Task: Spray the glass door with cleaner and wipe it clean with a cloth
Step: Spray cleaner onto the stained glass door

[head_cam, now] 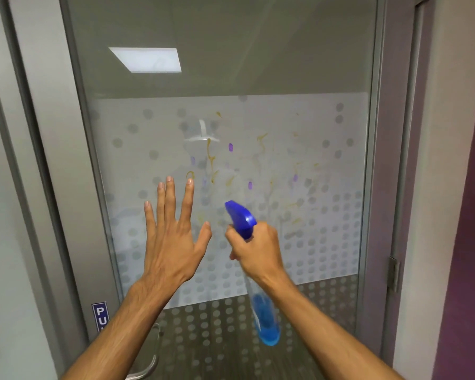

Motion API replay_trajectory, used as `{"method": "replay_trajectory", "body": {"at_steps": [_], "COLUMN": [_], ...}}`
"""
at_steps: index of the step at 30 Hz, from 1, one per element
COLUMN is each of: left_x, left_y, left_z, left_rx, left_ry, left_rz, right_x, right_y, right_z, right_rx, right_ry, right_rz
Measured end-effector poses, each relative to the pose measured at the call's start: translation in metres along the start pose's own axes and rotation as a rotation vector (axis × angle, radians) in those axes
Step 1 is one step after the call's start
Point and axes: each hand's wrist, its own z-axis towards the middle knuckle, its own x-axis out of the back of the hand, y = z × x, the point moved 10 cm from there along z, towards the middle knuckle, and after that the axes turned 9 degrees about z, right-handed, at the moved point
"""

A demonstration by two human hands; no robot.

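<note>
One blue sign [100, 315] sits on the left frame, cut off after the letters "PU". One metal door handle [152, 364] shows at the near bottom, mostly hidden behind the left forearm. The left hand [170, 239] is flat with all five fingers spread, held up to the one glass door [327, 187]; whether it touches the glass is unclear. Yellow streaks and several purple smudges mark the frosted, dotted band. The right hand [258, 248] grips the neck of one spray bottle [240, 218], nozzle towards the glass, its blue liquid blurred. One hinge [393, 274] sits on the right frame.
</note>
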Motion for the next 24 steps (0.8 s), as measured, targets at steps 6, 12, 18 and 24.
{"method": "replay_trajectory", "body": {"at_steps": [6,12,18,24], "left_x": [0.000,-0.008,-0.020,-0.028], "left_y": [-0.011,0.005,0.038,0.059], "left_z": [-0.006,-0.008,-0.005,-0.004], "left_rx": [0.019,-0.008,-0.058,-0.081], "left_ry": [-0.013,-0.036,-0.057,-0.065], "left_rz": [0.018,0.012,-0.016,-0.034], "right_x": [0.000,0.062,0.133,0.170], "right_y": [0.014,0.030,0.038,0.045], "right_z": [-0.009,-0.006,0.004,0.008], "right_rx": [-0.035,-0.111,-0.122,-0.090], "right_ry": [0.079,0.330,0.502,0.522], "right_rz": [0.101,0.233,0.191,0.165]}}
